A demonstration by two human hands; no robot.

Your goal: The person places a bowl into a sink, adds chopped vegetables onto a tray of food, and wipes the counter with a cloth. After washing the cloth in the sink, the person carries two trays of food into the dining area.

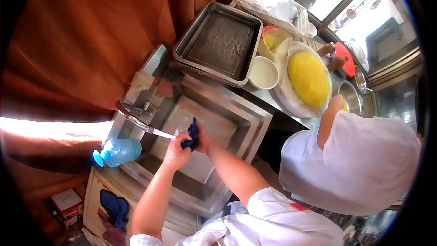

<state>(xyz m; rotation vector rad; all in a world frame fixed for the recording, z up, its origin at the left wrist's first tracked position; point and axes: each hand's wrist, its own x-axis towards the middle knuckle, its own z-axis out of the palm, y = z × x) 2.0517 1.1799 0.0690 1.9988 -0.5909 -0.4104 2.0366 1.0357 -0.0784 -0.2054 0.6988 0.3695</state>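
A dark blue cloth (190, 135) hangs bunched between my two hands over the steel sink (214, 171). Water runs from the curved faucet (135, 119) onto my left hand (178, 149), whose fingers are closed on the cloth's left side. My right hand (203, 139) grips the same cloth from the right, its fingers partly hidden behind it. Both hands are wet or in the stream, above the sink's basin.
Stacked metal trays (223, 41) stand beyond the sink, near a white bowl (263, 73) and yellow dough (309, 79) on a round board. A blue bottle (122, 151) lies left of the sink. A co-worker (350, 164) in white stands at right.
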